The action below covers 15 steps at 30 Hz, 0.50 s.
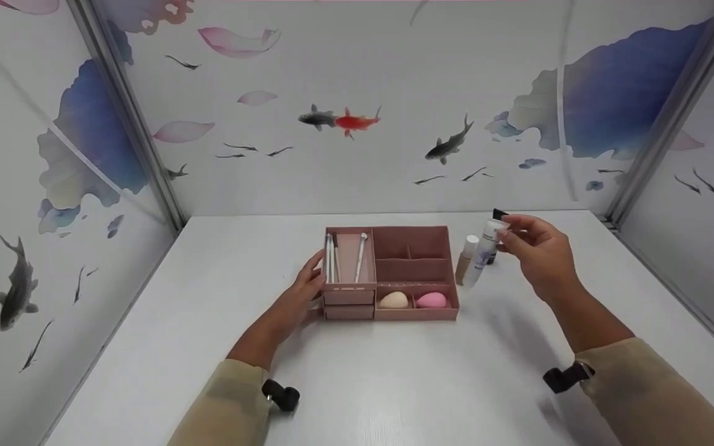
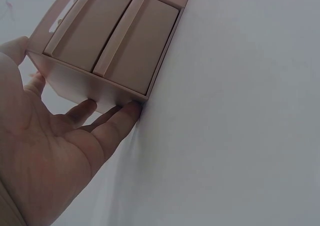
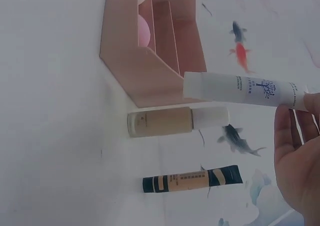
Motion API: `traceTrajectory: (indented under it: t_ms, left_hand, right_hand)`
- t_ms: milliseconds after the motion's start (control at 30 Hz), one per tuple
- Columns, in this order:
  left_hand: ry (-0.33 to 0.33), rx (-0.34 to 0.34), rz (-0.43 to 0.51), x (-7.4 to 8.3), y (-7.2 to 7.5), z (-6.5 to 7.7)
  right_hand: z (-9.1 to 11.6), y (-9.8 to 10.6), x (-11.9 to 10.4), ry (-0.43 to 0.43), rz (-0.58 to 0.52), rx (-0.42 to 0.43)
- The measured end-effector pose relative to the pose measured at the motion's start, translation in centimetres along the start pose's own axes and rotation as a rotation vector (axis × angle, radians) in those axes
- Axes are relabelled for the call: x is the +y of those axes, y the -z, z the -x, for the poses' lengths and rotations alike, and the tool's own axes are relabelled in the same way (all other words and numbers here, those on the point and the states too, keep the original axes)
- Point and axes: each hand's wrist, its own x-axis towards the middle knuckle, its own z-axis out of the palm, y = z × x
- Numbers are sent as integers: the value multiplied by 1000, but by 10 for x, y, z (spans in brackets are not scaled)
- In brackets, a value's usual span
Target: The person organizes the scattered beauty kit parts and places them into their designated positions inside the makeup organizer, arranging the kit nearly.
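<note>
A pink makeup organizer [image 1: 411,243] stands on the table. My left hand [image 1: 298,300] rests on its left side; in the left wrist view the fingers [image 2: 117,128] press that wall beside two small drawers [image 2: 142,43]. My right hand [image 1: 543,254] pinches one end of a white tube [image 3: 225,88] with blue print, held tilted just right of the organizer. Beside that tube stands a foundation bottle [image 3: 165,122] with a white cap. A black-and-beige tube [image 3: 190,181] stands further right, mostly hidden behind the white tube in the head view.
Several makeup brushes [image 1: 360,257] lie in the organizer's left top tray. A beige sponge [image 1: 393,300] and a pink sponge [image 1: 432,300] sit in its front compartments. White walls [image 1: 357,179] printed with fish enclose the white table [image 1: 369,378] at the back and sides.
</note>
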Motion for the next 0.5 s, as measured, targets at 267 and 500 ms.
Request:
traceTrajectory:
  t_ms: [267, 500]
  left_hand:
    - [-1, -12, 34, 0, -1, 2]
    - [-1, -9, 41, 2, -1, 2]
  right_hand:
    - [-5, -23, -12, -6, 4, -25]
    - [-17, -47, -18, -2, -31, -37]
